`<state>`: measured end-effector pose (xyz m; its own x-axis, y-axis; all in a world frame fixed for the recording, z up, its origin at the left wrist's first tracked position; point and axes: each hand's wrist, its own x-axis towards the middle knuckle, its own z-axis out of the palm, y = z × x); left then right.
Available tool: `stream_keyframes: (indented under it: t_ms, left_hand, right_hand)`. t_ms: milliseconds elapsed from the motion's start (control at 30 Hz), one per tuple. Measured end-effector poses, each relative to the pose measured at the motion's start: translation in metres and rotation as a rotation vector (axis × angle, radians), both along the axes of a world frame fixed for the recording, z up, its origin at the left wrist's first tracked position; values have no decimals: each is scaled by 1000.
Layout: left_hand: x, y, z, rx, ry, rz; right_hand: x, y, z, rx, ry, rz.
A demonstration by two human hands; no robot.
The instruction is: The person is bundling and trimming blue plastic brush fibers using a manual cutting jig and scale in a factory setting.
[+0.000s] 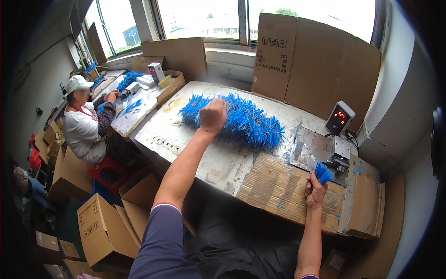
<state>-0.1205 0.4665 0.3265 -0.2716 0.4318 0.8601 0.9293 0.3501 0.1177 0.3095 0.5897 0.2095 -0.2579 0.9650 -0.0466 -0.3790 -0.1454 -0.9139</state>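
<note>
A long heap of thin blue-ended strips lies across the white worktable. My left hand is over the left part of this heap, fingers pinched together. What they grip, if anything, is too small to make out. At the right, my right hand is closed around a bunch of blue strips, whose blue ends fan out above the fingers. It hovers by the corrugated cardboard sheet, just in front of a small metal fixture.
A box with a red lit display stands behind the fixture, cables beside it. Tall cardboard leans against the window. A flat carton sits at the right. Another person works at a table on the left, near open cartons.
</note>
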Motion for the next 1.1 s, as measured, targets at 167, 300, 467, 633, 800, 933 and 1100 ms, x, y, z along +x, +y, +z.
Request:
stream_keyframes:
  t_ms: [167, 300, 467, 633, 800, 933, 1100]
  left_hand:
    - [8, 9, 26, 243, -190, -27]
    - [-5, 5, 34, 215, -426, 30]
    - [5, -7, 22, 49, -171, -79]
    - [5, -13, -8, -4, -210, -86]
    - [12, -12, -11, -32, -224, -92]
    - [16, -10, -8, -159, -66, -107]
    - [29, -13, 11, -147, -138, -153]
  right_hand:
    - [-26, -35, -3, 102, -47, 23]
    - [-34, -36, -11, 154, -81, 20]
    - [-29, -40, -3, 134, -58, -27]
    - [-43, -41, -4, 130, -93, -74]
    - [-45, -39, -15, 196, -82, -100]
    - [-42, -36, -16, 195, -71, -103]
    - [-42, -34, -21, 197, -96, -88]
